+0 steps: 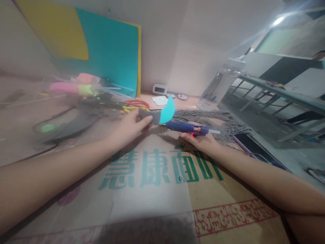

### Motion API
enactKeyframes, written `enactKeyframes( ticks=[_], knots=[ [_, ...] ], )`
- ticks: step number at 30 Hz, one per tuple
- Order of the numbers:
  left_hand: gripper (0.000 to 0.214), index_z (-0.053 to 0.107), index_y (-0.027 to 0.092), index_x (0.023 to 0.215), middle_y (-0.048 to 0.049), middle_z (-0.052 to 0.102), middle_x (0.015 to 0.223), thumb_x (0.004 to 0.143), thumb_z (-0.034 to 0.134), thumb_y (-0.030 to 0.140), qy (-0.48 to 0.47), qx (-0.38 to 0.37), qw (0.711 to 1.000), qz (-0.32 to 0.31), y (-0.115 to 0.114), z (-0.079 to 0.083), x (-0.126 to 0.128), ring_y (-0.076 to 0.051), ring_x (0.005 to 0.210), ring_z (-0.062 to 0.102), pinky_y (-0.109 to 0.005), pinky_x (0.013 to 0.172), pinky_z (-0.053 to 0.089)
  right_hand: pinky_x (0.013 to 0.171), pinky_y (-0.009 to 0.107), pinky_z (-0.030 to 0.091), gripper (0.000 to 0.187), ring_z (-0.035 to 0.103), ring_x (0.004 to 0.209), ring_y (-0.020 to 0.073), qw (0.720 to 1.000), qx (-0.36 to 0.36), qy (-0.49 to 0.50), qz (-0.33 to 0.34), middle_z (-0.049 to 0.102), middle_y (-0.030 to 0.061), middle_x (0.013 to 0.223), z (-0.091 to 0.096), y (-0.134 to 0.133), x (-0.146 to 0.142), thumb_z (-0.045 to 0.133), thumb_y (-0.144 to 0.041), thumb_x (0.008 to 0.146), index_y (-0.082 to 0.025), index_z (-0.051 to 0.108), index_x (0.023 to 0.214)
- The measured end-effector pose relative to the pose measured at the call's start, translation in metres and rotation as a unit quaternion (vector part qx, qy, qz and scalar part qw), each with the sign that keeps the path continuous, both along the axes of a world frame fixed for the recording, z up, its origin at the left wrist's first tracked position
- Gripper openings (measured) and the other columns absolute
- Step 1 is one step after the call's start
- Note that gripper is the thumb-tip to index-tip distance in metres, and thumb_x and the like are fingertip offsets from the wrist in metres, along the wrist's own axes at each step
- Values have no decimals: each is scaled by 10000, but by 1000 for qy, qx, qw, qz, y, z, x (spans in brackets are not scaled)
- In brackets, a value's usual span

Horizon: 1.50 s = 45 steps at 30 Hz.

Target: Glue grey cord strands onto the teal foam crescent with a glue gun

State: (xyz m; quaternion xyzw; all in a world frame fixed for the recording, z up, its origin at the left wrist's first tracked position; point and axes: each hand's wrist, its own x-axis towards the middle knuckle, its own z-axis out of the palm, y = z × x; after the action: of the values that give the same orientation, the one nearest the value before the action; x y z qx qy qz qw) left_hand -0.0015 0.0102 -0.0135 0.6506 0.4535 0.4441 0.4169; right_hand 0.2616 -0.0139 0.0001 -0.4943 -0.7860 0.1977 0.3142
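Observation:
Between the thumb and fingers of my left hand (133, 125) is a curved turquoise cutout (168, 110), its lower part covered with grey cord (156, 117). My right hand (200, 140) is closed around a blue hot glue gun (181, 127). A whitish glue stick (214, 131) sticks out of the gun's rear, and a red light glows near the grip. The gun's nozzle points left and meets or nearly meets the lower edge of the cord-covered part; whether they touch I cannot tell. My right fingers are partly hidden behind the gun.
Loose grey cord (228, 123) lies behind the right hand, near a clear bottle (213, 88) and a phone (256, 149). Scissors (137, 104) and a small digital clock (159, 89) are farther back. Turquoise sheets (114, 57) lean on the wall. Printed cardboard (152, 200) covers the tabletop.

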Motion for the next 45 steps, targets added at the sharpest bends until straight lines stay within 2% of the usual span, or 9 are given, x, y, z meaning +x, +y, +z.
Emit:
enactKeyframes(
  ticks=[26, 34, 45],
  knots=[
    [307, 565, 184, 921, -3, 638, 748, 855, 589, 482, 3, 13, 1000, -6, 0, 1, 0, -177, 697, 612, -297, 666, 460, 576, 300, 418, 324, 516, 602, 161, 999, 7, -30, -17, 546, -3, 635, -1, 1, 0, 627, -492, 792, -216, 499, 682],
    [326, 566, 183, 917, -3, 641, 737, 849, 594, 500, 7, 15, 1000, 0, 1, -1, 0, -179, 691, 612, -300, 660, 464, 561, 298, 419, 340, 495, 581, 153, 1000, 3, -9, -12, 511, -11, 614, 1, 0, -1, 636, -489, 783, -218, 470, 663],
    [343, 568, 184, 921, 0, 638, 744, 848, 591, 519, 14, 14, 1000, 3, 0, 0, 0, -184, 699, 617, -310, 667, 464, 573, 291, 436, 322, 516, 594, 154, 1000, 11, -15, -16, 545, -5, 632, -2, 0, 0, 634, -489, 789, -208, 519, 682]
  ],
)
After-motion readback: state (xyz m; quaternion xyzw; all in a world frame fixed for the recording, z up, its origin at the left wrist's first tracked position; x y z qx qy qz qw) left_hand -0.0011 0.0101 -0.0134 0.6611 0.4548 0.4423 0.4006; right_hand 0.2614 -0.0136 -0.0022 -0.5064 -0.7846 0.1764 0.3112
